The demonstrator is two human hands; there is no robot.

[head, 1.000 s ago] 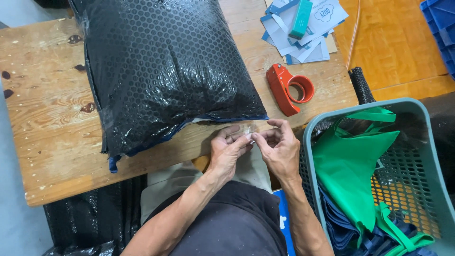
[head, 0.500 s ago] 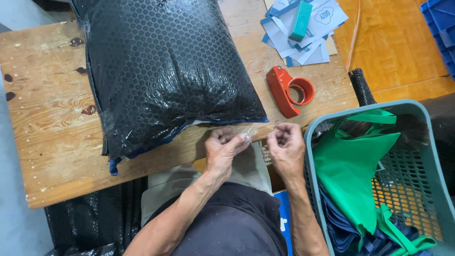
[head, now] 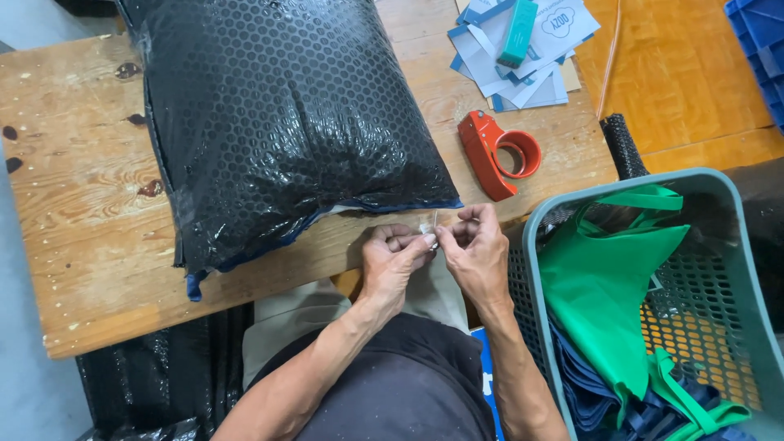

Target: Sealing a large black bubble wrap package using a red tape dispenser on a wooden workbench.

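Note:
A big black bubble-wrap bag [head: 278, 122], stuffed full, lies on the wooden table [head: 82, 237]; blue fabric shows at its open near edge. Just in front of that edge my left hand [head: 392, 261] and my right hand [head: 478, 253] meet, fingertips pinched together on a small clear scrap, probably tape [head: 427, 233]. Both hands hover over the table's front edge, above my lap. A red tape dispenser [head: 498, 151] lies on the table just beyond my right hand.
A grey-green plastic basket [head: 735, 269] at my right holds folded green and dark blue fabric bags. A stack of blue-and-white paper labels [head: 523, 49] with a teal box on top sits at the table's far right. Black bubble wrap hangs below the table at left.
My hands parted slightly half a second ago, the right one shifting right; now they are pinched together again at the bag's near edge. The bag and dispenser have not moved.

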